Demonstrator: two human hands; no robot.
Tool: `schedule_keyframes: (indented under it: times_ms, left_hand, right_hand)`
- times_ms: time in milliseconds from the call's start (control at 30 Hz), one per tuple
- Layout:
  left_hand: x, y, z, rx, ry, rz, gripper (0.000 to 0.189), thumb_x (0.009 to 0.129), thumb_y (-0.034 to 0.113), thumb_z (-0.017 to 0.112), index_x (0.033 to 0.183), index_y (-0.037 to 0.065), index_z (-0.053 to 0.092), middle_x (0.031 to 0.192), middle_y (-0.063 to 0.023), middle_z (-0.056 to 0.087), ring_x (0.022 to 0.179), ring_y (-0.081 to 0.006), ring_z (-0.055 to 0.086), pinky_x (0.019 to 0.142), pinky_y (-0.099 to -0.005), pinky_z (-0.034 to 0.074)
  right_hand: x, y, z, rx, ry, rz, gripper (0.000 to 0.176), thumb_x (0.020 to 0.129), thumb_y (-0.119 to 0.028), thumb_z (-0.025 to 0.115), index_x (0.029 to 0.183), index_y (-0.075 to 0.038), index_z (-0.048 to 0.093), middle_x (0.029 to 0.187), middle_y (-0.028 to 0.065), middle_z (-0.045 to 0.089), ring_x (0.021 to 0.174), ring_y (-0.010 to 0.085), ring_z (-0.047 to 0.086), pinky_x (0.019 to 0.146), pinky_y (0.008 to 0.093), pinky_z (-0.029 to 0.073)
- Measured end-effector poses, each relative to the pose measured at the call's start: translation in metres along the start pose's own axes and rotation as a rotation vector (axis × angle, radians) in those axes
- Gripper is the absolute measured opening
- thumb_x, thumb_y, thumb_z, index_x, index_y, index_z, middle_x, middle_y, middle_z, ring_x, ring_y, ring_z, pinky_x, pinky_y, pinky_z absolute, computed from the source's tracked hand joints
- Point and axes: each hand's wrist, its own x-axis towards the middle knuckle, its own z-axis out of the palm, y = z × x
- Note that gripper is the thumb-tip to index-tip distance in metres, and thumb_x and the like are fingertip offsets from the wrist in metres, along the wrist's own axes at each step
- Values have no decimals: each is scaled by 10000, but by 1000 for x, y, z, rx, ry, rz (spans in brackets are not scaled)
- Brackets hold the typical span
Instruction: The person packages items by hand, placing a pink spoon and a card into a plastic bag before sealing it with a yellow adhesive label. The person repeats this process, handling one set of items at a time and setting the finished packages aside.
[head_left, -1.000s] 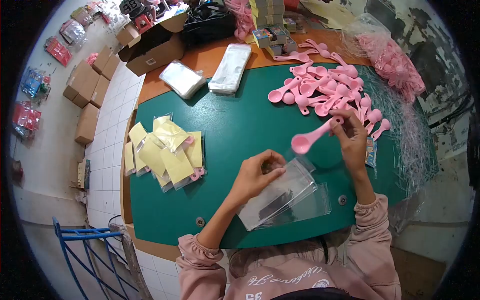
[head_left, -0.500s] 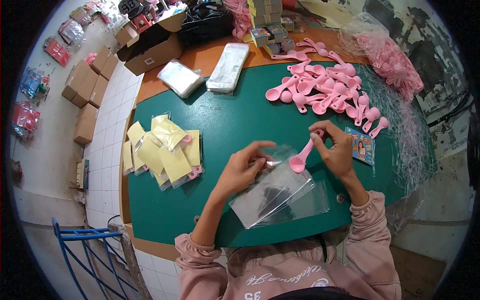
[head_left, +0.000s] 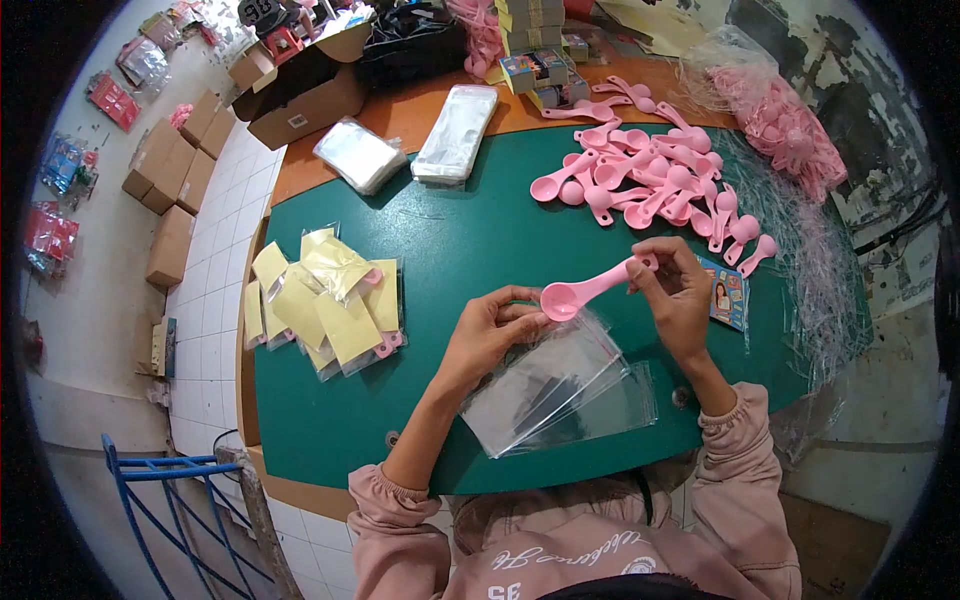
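Note:
A pink measuring spoon (head_left: 592, 288) is held by the handle end in my right hand (head_left: 676, 290), thumb and fingers pinched on it. Its bowl points left and reaches the fingertips of my left hand (head_left: 492, 332). My left hand is closed at the upper edge of the top clear plastic bag (head_left: 545, 385), and the spoon's bowl overlaps that edge. Several such bags lie fanned out below both hands. Beside my right hand is a blue printed card (head_left: 730, 296), partly covered by the hand.
Pink measuring spoons (head_left: 650, 175) are heaped at the back right, near a clear bag of more (head_left: 780, 130). Packed bags with yellow cards (head_left: 330, 300) lie at left. Bag stacks (head_left: 455, 135) and a cardboard box (head_left: 305, 110) stand behind. Loose plastic wrap (head_left: 800, 270) covers the right edge.
The spoon has swung from pointing steeply down to nearly level, and its bowl has moved left to my left fingertips. The fingers of my left hand have closed in at the bag's edge.

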Motion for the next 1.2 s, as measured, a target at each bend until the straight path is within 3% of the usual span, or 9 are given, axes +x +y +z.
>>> schedule_keyframes:
  times_ms: [400, 633, 733, 800, 833, 900, 1033, 1100, 1200]
  left_hand:
    - [-2, 9, 3, 186, -27, 38, 284, 852, 103, 566, 1102, -30, 545, 914, -53, 625, 780, -64, 553, 697, -199, 448]
    - [-3, 6, 12, 247, -81, 103, 309, 859, 144, 561, 1109, -37, 545, 918, -36, 625, 805, -75, 545, 730, -231, 453]
    - [-3, 3, 14, 192, -94, 201, 304, 880, 196, 536, 1068, -41, 570, 850, -6, 605, 761, -69, 515, 683, -226, 442]
    - [-6, 9, 8, 493, -112, 76, 319, 910, 259, 473, 1010, -11, 612, 797, -28, 639, 594, -52, 487, 516, -227, 408]
    - [-7, 12, 5, 492, -112, 78, 319, 910, 259, 473, 1010, -11, 612, 797, -28, 639, 594, -52, 487, 516, -227, 408]
    - [-11, 19, 1, 555, -182, -136, 378, 926, 308, 434, 951, -13, 630, 782, -27, 643, 547, -55, 437, 470, -220, 358]
    - [-19, 35, 8, 382, -245, -62, 394, 937, 309, 413, 923, -21, 629, 806, -34, 643, 550, -64, 443, 482, -205, 361]
    - [-19, 30, 14, 75, -250, 19, 397, 946, 299, 389, 952, -27, 615, 846, -61, 644, 596, -70, 507, 527, -193, 408]
    - [-20, 41, 18, 80, -277, -8, 383, 951, 283, 376, 1012, -28, 590, 887, -93, 644, 677, -91, 577, 601, -199, 461]
  right_hand:
    - [1, -5, -2, -18, 14, 18, 189, 800, -47, 624, 975, -2, 569, 796, 15, 551, 726, 63, 540, 631, 193, 466]
    - [-5, -1, 10, 21, -128, 64, 189, 795, -40, 629, 962, 7, 555, 792, 32, 567, 702, 74, 559, 608, 202, 479]
    - [-4, -6, 11, 94, -172, 132, 185, 800, -35, 622, 944, 3, 512, 782, 44, 580, 687, 79, 566, 594, 203, 478]
    - [-2, -7, 11, 156, -169, 174, 189, 804, -31, 616, 937, -2, 485, 776, 50, 586, 681, 81, 568, 588, 202, 476]
    - [-1, -7, 10, 146, -146, 123, 197, 808, -36, 614, 932, -9, 464, 772, 54, 591, 677, 85, 571, 582, 203, 473]
    - [-2, -8, 8, 136, -123, 70, 207, 811, -41, 612, 927, -16, 442, 767, 58, 597, 672, 89, 573, 575, 204, 470]
    - [-3, -18, 6, 181, -179, 51, 235, 848, -179, 587, 977, -18, 474, 850, 87, 602, 737, 110, 579, 631, 230, 472]
    - [-3, -24, 4, 224, -221, -12, 279, 861, -253, 573, 990, -19, 494, 902, 109, 607, 781, 127, 582, 654, 246, 474]
    - [-1, -30, 0, -107, -561, -240, 512, 846, -518, 455, 976, -46, 604, 1202, 150, 503, 1025, 266, 515, 858, 366, 405]
